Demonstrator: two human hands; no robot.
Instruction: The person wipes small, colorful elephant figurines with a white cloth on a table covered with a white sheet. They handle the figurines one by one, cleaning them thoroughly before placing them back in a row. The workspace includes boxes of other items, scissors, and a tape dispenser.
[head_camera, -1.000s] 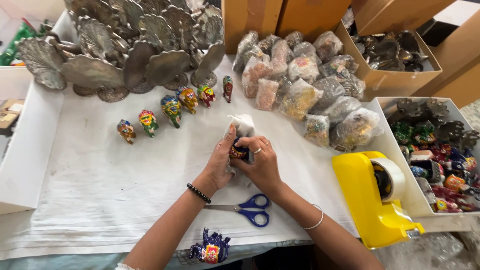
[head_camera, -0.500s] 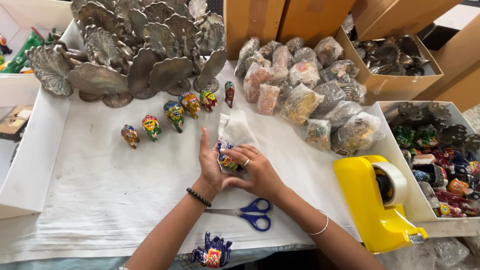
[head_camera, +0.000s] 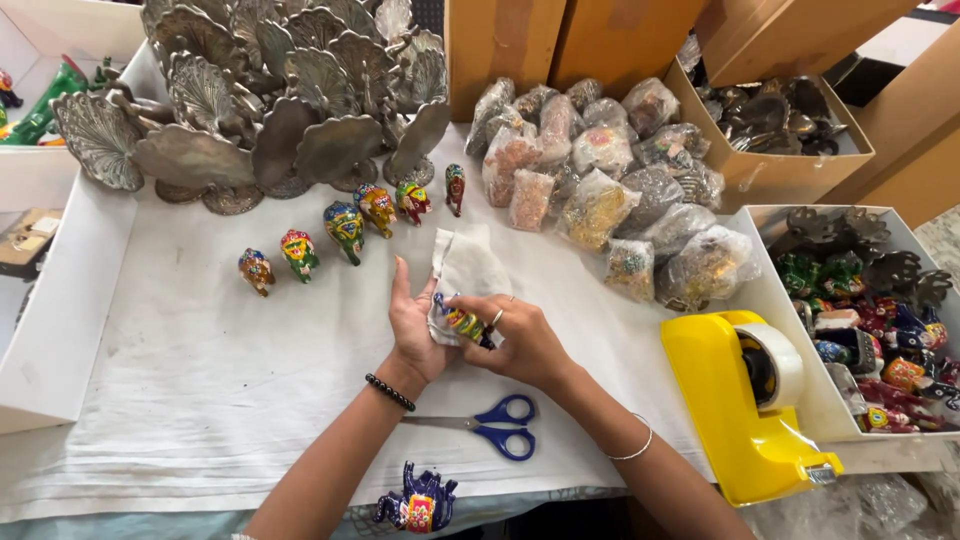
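My left hand (head_camera: 413, 328) lies flat with its fingers straight, pressing the edge of a white paper sheet (head_camera: 470, 265) on the white table cloth (head_camera: 200, 380). My right hand (head_camera: 520, 340) grips a small colourful painted figurine (head_camera: 462, 323) against that paper, which is partly folded round it. A row of several painted elephant figurines (head_camera: 345, 228) stands just beyond my hands. Blue-handled scissors (head_camera: 495, 428) lie below my wrists.
Silver peacock-shaped stands (head_camera: 260, 100) crowd the back left. Several plastic-wrapped bundles (head_camera: 600, 190) lie at the back right beside cardboard boxes (head_camera: 770, 170). A yellow tape dispenser (head_camera: 745, 410) and a white tray of figurines (head_camera: 880, 330) sit at right. A blue elephant figurine (head_camera: 418, 500) stands at the near edge.
My hands have lowered the paper and figurine toward the cloth. The left hand has opened flat, and the paper now lies spread beyond the figurine.
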